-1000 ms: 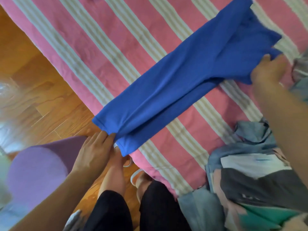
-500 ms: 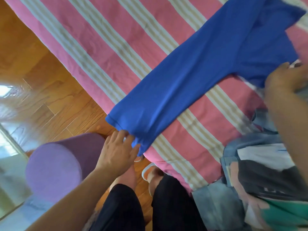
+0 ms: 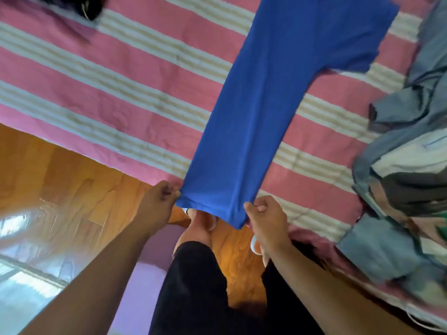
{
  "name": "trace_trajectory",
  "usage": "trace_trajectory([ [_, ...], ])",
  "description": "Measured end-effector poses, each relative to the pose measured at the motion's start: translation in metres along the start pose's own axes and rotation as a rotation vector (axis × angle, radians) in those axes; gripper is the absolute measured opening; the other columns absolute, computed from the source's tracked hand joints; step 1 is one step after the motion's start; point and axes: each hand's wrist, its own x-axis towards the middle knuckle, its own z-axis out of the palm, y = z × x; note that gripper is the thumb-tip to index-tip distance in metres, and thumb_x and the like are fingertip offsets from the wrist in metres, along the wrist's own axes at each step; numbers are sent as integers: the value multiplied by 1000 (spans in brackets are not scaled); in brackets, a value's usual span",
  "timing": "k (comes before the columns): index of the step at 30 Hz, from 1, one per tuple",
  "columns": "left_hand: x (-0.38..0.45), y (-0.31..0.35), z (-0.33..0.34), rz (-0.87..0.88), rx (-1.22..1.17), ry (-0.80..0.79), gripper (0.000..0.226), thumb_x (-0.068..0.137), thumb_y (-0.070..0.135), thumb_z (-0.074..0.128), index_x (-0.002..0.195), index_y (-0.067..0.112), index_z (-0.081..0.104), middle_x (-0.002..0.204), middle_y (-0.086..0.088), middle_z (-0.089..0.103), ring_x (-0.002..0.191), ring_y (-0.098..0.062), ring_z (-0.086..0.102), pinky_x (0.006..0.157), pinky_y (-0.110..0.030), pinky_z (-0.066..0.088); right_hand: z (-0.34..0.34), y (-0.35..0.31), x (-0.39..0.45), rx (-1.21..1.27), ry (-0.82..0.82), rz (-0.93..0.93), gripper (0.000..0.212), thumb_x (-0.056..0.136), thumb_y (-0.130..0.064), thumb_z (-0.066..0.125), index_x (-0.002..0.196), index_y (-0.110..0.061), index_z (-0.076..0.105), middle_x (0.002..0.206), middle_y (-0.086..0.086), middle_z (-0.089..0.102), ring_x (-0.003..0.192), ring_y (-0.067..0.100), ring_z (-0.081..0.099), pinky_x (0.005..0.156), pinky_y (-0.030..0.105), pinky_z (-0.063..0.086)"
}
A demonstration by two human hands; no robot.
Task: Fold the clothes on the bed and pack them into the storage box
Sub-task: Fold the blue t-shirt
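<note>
A blue T-shirt [image 3: 266, 100], folded lengthwise into a long strip, lies across the pink striped bed [image 3: 116, 93], its hem hanging over the near edge. My left hand [image 3: 158, 205] pinches the hem's left corner. My right hand [image 3: 262, 215] pinches the hem's right corner. One sleeve sticks out to the right at the far end. No storage box is in view.
A heap of grey, blue and green clothes [image 3: 406, 180] lies on the bed at the right. A dark garment [image 3: 84, 6] sits at the far left top. A purple cushion-like thing [image 3: 142, 274] stands on the wooden floor [image 3: 60, 180] by my legs.
My right hand left the sleeve end and came down to the hem's right corner. My left hand stayed at the hem's left corner. The view swung, so the shirt now runs nearly straight away from me.
</note>
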Motion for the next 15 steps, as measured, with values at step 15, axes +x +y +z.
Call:
trace_trajectory([
  [15, 23, 33, -35, 718, 607, -72, 9, 92, 18, 53, 91, 16, 62, 85, -1, 59, 74, -22, 54, 61, -38, 48, 1, -22, -5, -401, -87, 282, 15, 88, -24, 59, 77, -15, 65, 73, 0, 63, 73, 22, 62, 59, 30, 46],
])
